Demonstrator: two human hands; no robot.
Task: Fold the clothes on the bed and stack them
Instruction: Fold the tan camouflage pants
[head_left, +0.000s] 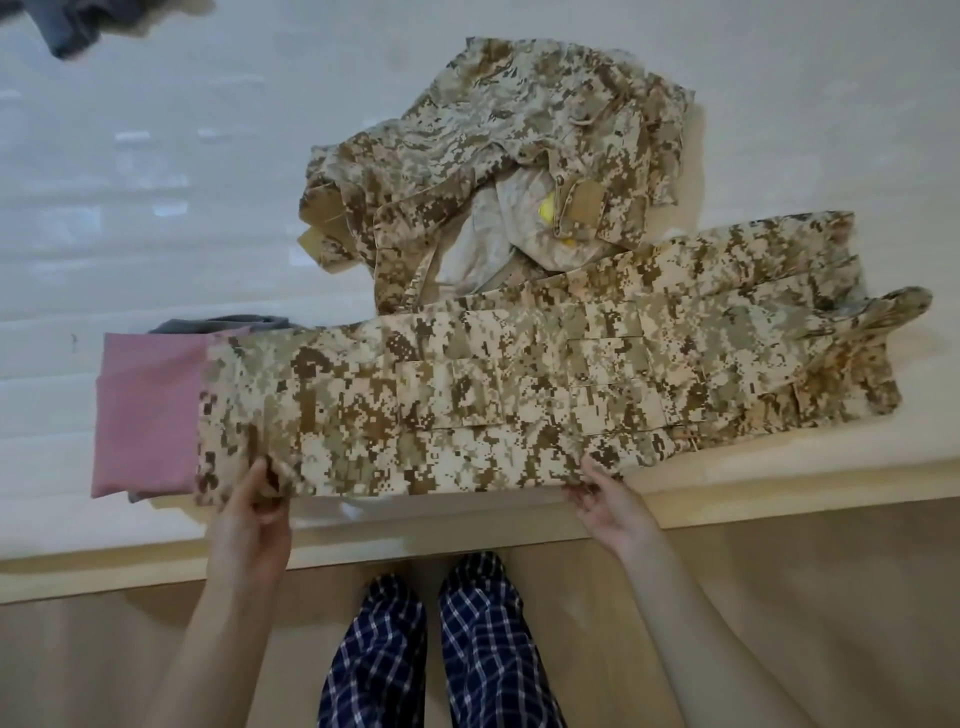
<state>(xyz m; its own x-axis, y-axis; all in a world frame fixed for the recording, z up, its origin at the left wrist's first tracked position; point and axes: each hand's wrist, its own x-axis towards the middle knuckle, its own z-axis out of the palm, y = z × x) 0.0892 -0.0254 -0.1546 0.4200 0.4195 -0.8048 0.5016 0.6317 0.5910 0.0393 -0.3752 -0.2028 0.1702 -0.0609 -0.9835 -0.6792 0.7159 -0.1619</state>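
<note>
Desert-camouflage trousers (519, 384) lie stretched left to right along the near edge of the bed (156, 182). My left hand (254, 514) pinches their near edge by the left end. My right hand (605, 501) pinches the same near edge further right. The trousers' left end overlaps a folded pink garment (148, 410), which lies on a grey one (223, 325). Behind the trousers a crumpled camouflage jacket (498, 161) sits in a heap, touching them.
A dark grey garment (72, 26) lies at the bed's far left corner. The bed has a pale wooden frame edge (467, 530) right in front of my legs in blue plaid trousers (436, 639). White sheet spreads to the left and back.
</note>
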